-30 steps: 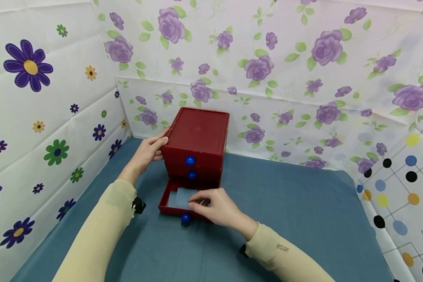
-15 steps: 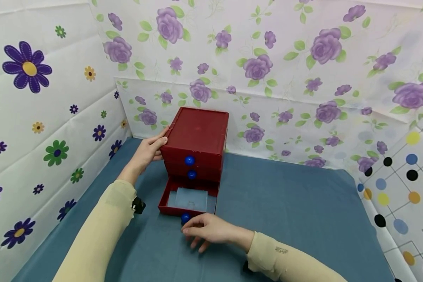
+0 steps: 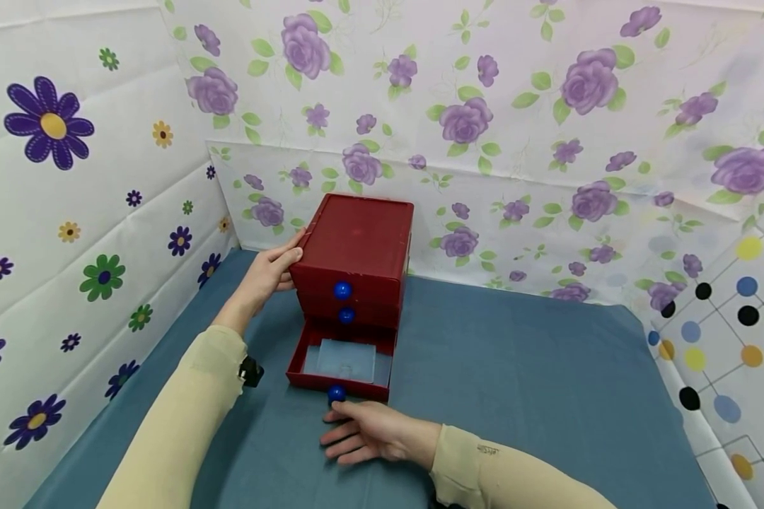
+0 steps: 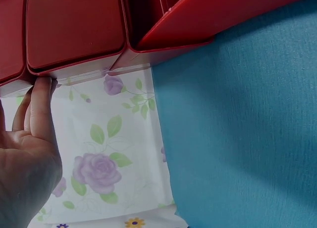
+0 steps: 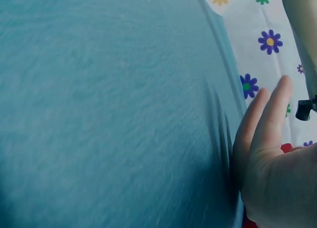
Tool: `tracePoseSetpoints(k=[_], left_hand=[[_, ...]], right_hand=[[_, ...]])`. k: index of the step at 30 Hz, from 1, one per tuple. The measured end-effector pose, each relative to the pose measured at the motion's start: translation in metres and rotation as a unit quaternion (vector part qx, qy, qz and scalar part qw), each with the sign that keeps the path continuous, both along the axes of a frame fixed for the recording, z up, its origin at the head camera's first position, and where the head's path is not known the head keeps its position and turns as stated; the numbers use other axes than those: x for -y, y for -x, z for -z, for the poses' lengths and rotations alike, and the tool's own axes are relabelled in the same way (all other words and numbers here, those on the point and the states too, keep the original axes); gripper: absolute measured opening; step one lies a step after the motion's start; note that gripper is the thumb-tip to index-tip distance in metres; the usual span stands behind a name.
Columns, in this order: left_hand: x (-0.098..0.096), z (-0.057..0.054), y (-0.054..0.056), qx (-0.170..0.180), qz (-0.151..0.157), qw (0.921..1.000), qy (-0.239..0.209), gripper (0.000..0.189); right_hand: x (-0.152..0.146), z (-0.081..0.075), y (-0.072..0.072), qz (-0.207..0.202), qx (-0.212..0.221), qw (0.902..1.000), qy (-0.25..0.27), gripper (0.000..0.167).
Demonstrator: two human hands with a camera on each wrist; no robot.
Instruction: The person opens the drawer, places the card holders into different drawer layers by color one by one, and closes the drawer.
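A red drawer cabinet with blue ball knobs stands upright on the cloth. My left hand rests against its left side near the top front edge; in the left wrist view straight fingers touch that side. The lowest drawer is pulled out, and a flat, pale blue translucent rectangular piece lies in it, over or beside other pale flat surfaces. Just in front of the drawer's blue knob, my right hand holds nothing. Its fingers are spread, and the thumb lies close to the knob; contact is unclear.
Blue cloth covers the table around the cabinet. A rose-printed sheet hangs behind it, a daisy-printed sheet at left, and a dotted sheet at right. The two upper drawers are closed.
My right hand has withdrawn from over the open drawer to its front, lower down, and its fingers have spread. The pale blue piece is now uncovered. My left hand has stayed put.
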State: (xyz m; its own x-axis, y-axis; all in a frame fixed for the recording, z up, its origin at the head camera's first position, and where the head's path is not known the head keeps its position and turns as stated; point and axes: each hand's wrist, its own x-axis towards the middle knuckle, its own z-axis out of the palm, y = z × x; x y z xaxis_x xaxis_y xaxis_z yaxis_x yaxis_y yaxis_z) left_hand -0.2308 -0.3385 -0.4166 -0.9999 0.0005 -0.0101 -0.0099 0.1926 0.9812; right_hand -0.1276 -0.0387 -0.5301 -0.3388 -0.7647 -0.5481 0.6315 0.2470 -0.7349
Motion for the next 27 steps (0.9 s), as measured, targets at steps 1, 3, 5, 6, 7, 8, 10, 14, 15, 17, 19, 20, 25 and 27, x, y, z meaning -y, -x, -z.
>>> tracePoseSetpoints(k=[1, 3, 5, 6, 7, 8, 10, 14, 15, 17, 19, 20, 25, 27], left_hand=[[0.000, 0.000, 0.000, 0.000, 0.000, 1.0000, -0.001, 0.060], [0.000, 0.000, 0.000, 0.000, -0.002, 1.0000, -0.001, 0.060], [0.000, 0.000, 0.000, 0.000, -0.003, 1.0000, -0.001, 0.060], [0.000, 0.000, 0.000, 0.001, -0.003, 1.0000, -0.001, 0.060], [0.000, 0.000, 0.000, 0.001, -0.003, 1.0000, -0.001, 0.061], [0.000, 0.000, 0.000, 0.002, -0.003, 1.0000, -0.001, 0.061], [0.000, 0.000, 0.001, 0.003, -0.003, 1.0000, -0.001, 0.061], [0.000, 0.000, 0.000, 0.002, -0.004, 1.0000, -0.003, 0.060], [0.000, 0.000, 0.000, 0.002, -0.004, 1.0000, -0.004, 0.060], [0.000, 0.001, 0.000, 0.001, -0.004, 1.0000, -0.006, 0.059], [0.001, 0.001, 0.000, 0.000, -0.004, 1.0000, -0.006, 0.060], [0.001, 0.001, 0.000, 0.000, -0.003, 1.0000, -0.007, 0.060], [0.000, 0.001, 0.000, 0.002, -0.003, 1.0000, -0.008, 0.060], [-0.001, 0.000, 0.000, 0.003, -0.003, 1.0000, -0.009, 0.060]], right_hand=[[0.001, 0.000, 0.000, 0.007, 0.007, 0.9999, 0.003, 0.058], [0.003, 0.001, -0.001, 0.021, 0.015, 0.9996, 0.010, 0.057], [0.005, 0.001, -0.001, 0.034, 0.020, 0.9991, 0.016, 0.056], [0.005, 0.001, -0.002, 0.039, 0.022, 0.9988, 0.018, 0.056], [0.006, 0.002, -0.002, 0.043, 0.024, 0.9986, 0.020, 0.055], [0.006, 0.002, -0.002, 0.047, 0.025, 0.9984, 0.021, 0.055], [0.008, 0.002, -0.002, 0.052, 0.027, 0.9980, 0.021, 0.055], [0.009, 0.001, -0.001, 0.056, 0.026, 0.9979, 0.017, 0.055], [0.009, 0.000, -0.001, 0.058, 0.025, 0.9979, 0.015, 0.056], [0.010, -0.001, 0.000, 0.061, 0.022, 0.9978, 0.013, 0.056], [0.010, -0.001, 0.001, 0.064, 0.018, 0.9977, 0.012, 0.056], [0.011, -0.002, 0.001, 0.065, 0.017, 0.9976, 0.012, 0.056], [0.012, -0.002, 0.002, 0.072, 0.015, 0.9972, 0.010, 0.055], [0.013, -0.003, 0.002, 0.076, 0.014, 0.9970, 0.007, 0.055]])
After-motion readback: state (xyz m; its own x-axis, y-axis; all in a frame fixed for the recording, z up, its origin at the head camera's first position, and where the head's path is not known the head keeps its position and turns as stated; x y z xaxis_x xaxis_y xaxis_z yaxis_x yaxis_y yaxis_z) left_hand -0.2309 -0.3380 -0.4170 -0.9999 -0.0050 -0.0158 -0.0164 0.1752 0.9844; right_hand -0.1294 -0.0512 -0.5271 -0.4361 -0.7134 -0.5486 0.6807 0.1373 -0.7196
